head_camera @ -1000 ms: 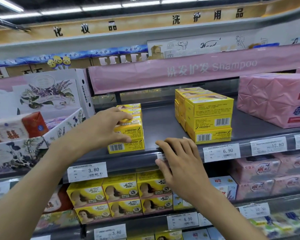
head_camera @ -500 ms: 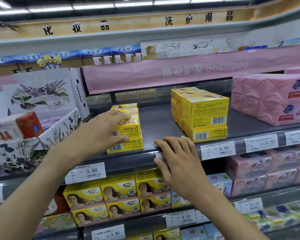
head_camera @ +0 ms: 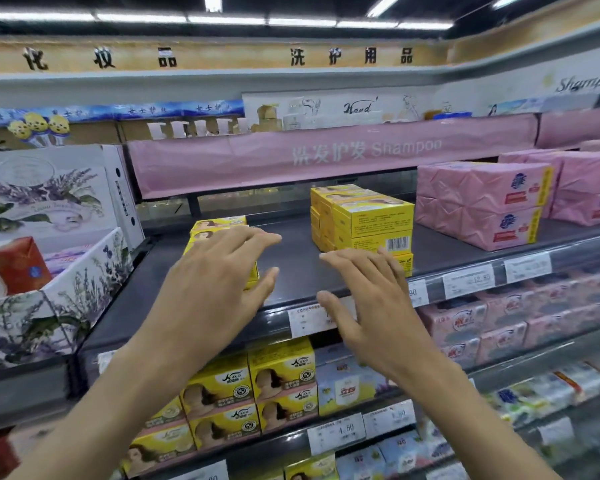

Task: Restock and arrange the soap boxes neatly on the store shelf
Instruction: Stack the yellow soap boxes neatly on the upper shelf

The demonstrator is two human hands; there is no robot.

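Two bare hands reach toward a dark store shelf (head_camera: pixel 291 268). The left hand (head_camera: pixel 215 289), fingers straight and spread, covers the front of a short stack of yellow soap boxes (head_camera: pixel 219 226); it seems to rest on them without gripping. The right hand (head_camera: pixel 371 303), also spread and empty, sits just in front of a taller yellow stack (head_camera: pixel 371 220). A pink banner (head_camera: pixel 326 157) above reads "Shampoo"; a price tag (head_camera: pixel 336 429) below reads 4.50.

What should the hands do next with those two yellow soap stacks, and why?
Probably slide the left yellow stack rightward toward the taller yellow stack. Bare shelf separates them, and the left hand is spread over the left one, with the right hand open nearby.
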